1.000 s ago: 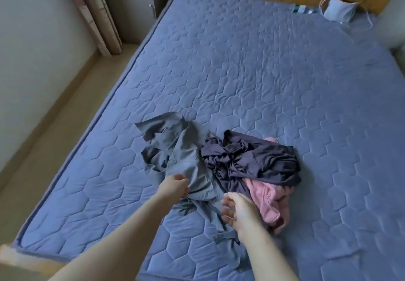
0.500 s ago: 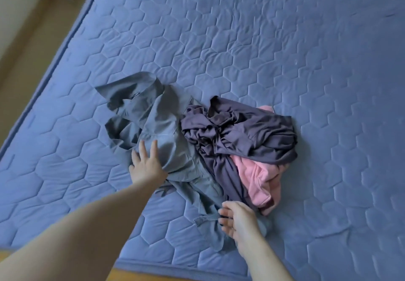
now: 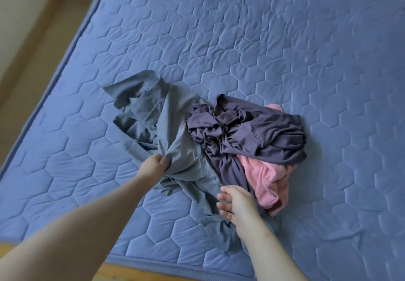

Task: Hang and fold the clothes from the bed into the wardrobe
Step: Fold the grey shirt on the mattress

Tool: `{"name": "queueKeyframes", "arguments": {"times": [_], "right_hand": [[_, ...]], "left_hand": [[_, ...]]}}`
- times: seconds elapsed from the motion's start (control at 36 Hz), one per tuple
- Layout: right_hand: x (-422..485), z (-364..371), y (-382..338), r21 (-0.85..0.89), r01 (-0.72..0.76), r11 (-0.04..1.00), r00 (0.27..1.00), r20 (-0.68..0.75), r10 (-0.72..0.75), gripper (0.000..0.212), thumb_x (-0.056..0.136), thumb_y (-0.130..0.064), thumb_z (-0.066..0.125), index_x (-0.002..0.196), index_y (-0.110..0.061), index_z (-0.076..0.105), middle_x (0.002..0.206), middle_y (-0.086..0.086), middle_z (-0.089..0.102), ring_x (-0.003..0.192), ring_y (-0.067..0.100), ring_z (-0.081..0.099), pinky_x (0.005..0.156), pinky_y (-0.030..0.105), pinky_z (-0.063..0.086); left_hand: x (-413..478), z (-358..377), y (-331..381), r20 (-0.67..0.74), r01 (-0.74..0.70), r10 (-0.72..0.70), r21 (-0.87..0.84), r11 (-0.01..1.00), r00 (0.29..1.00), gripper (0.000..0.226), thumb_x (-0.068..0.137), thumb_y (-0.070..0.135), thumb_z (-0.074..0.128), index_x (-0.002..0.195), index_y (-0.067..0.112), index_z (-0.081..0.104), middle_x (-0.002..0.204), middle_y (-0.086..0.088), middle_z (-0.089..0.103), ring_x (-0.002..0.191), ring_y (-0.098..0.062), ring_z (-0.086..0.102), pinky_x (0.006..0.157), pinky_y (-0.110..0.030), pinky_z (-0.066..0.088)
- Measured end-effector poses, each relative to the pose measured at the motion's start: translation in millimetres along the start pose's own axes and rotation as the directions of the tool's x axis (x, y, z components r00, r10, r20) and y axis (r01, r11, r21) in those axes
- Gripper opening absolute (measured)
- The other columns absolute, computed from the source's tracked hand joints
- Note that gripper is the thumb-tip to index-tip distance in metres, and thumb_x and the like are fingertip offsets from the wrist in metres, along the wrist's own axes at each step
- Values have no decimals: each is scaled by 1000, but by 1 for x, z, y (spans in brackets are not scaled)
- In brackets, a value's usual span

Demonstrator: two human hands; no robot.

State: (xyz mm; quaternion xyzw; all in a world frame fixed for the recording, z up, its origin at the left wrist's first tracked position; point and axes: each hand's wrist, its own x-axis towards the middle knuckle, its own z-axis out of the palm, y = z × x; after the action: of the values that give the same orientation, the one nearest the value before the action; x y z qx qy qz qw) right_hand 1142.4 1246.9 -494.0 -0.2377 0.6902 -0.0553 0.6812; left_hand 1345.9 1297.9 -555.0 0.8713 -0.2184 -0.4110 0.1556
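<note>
Three crumpled garments lie in a heap on the blue quilted bed (image 3: 274,46), near its foot edge. The grey shirt (image 3: 175,127) is spread widest. Touching the shirt's right side is a purple top (image 3: 258,136), and a pink top (image 3: 266,182) pokes out from under that, further right of the shirt. The left hand (image 3: 153,164) grips a bunch of the shirt's middle fabric. The right hand (image 3: 238,204), fingers loose and spread, is over the shirt's lower end, holding nothing.

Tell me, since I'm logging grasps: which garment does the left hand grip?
The grey-blue shirt, leftmost, bunched in the left hand; purple garment and pink garment lie ungripped.
</note>
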Motion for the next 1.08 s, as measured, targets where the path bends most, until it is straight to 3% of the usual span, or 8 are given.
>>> {"name": "queueKeyframes", "arguments": {"times": [0.19,0.42,0.53,0.61,0.69,0.83,0.92,1.08], "right_hand": [[-48,-10,-12,23,121,992,992,-24,-121,14,92,-8,51,80,-12,58,71,4,57,56,16,50,51,22,38],[-112,-7,-26,-76,352,933,936,50,-349,10,89,-7,56,88,-15,62,79,3,62,61,16,55,51,23,40],[-131,-6,-31,-142,470,871,875,200,-440,43,82,2,64,115,-22,49,100,5,57,75,17,56,53,19,43],[-144,-1,-32,-261,584,769,808,284,-517,68,75,-3,72,133,-23,40,123,5,53,106,17,57,76,21,47],[-159,6,-36,-377,673,636,738,282,-614,84,66,-11,77,139,-25,37,123,0,57,110,19,58,90,30,48],[-174,11,-51,-550,682,483,665,191,-722,32,78,-38,58,108,-31,54,104,-4,61,98,26,59,84,38,47],[-176,8,-60,-530,695,486,634,132,-762,15,90,-24,41,85,-25,55,92,2,57,88,26,49,81,42,43],[-174,-6,-68,-384,689,615,636,-87,-767,30,97,-27,35,113,-17,58,116,11,61,103,30,53,92,38,41]], "left_hand": [[-55,-30,58,-283,-89,-66,-504,859,957,29,101,24,31,97,3,51,92,-15,52,90,-29,50,84,-40,42],[-124,-72,100,-312,-279,85,-653,705,946,34,102,25,33,71,11,37,64,-3,33,56,-16,32,52,-28,28],[-162,-105,124,-329,-323,94,-762,561,940,34,101,26,36,70,14,42,72,-7,43,69,-20,44,68,-34,40],[-192,-132,147,-323,-360,159,-818,449,933,32,101,24,37,72,12,47,75,-8,48,76,-22,50,75,-36,42],[-223,-156,168,-323,-410,291,-855,319,901,33,101,22,37,72,11,46,70,-6,44,68,-19,48,70,-32,41],[-261,-184,185,-344,-459,446,-869,181,827,35,100,20,42,66,12,42,59,-2,42,56,-14,44,59,-27,40],[-267,-191,184,-365,-496,476,-850,181,800,36,100,20,43,64,15,40,57,1,39,53,-11,41,56,-25,37],[-223,-184,158,-420,-478,230,-748,461,878,26,99,20,34,73,19,36,69,-4,33,62,-16,33,56,-28,29]]}}
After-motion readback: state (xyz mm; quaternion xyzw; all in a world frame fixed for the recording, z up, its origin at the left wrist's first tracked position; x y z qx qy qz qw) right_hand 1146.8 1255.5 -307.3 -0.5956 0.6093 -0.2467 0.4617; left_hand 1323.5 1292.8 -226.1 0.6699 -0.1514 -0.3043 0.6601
